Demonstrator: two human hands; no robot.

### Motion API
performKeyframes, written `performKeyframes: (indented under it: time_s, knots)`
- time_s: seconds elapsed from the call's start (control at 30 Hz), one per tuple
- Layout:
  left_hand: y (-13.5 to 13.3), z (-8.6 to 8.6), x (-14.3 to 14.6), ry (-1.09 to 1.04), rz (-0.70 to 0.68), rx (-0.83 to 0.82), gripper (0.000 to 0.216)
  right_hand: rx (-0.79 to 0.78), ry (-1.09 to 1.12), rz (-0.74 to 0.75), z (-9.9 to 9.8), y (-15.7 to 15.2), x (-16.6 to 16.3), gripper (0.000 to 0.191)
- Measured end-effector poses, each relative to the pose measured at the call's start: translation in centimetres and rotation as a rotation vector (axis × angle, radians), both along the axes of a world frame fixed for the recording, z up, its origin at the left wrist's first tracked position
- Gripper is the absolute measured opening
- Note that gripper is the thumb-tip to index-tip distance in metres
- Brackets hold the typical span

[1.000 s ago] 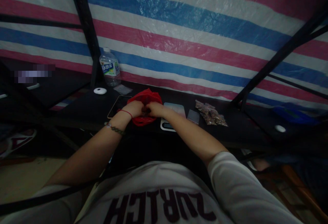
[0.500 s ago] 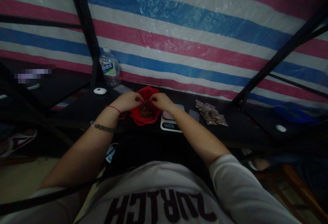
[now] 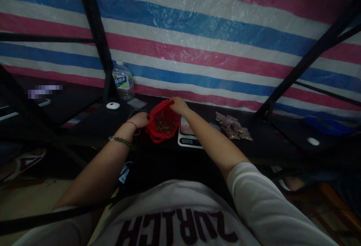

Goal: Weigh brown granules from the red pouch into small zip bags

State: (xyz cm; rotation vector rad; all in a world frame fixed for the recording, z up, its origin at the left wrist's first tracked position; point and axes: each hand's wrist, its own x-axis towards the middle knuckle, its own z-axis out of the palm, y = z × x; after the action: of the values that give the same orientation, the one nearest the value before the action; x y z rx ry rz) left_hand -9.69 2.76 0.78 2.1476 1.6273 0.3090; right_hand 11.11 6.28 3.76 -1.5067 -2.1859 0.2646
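Our left hand [image 3: 140,119] and right hand [image 3: 178,105], apart, each pinch the rim of the red bag [image 3: 163,126] open on the table [image 3: 94,120]; we judge a slipped pinch may spill its loose contents.

- A makeshift packing station in a tent-like shelter, not a finished room
- The wall is a striped tarpaulin [image 3: 197,32] of red, white and blue plastic sheet, crinkled and shiny
- Bare black metal poles [image 3: 96,35] cross in front of the sheet, upright and slanting, like a frame
- A plain black table [image 3: 267,144] serves as the workbench
- On it stands a small digital scale [image 3: 189,141], with a cluster of small clear packets [image 3: 232,127] of brownish bits near it
- A red plastic bag [image 3: 163,124] of the same brownish bits sits open just beside the scale
- A water bottle [image 3: 123,82] stands against the sheet
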Motion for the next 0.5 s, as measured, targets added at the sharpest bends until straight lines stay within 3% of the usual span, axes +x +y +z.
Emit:
performKeyframes:
  time_s: [0.2, 0.37, 0.5]
  knots:
    - [0.4, 0.8, -0.2, -0.158, -0.035, 0.113, 0.031, 0.174, 0.144, -0.036, 1.0, -0.5, 1.0, 0.035]
    - [0.3, 0.2, 0.3, -0.088, -0.074, 0.068, 0.026, 0.184, 0.153, -0.034, 0.4, -0.7, 2.0, 0.035]
    - [0.7, -0.6, 1.0, -0.347, -0.076, 0.141, 0.035, 0.193, 0.173, -0.066, 0.3, -0.5, 2.5, 0.036]
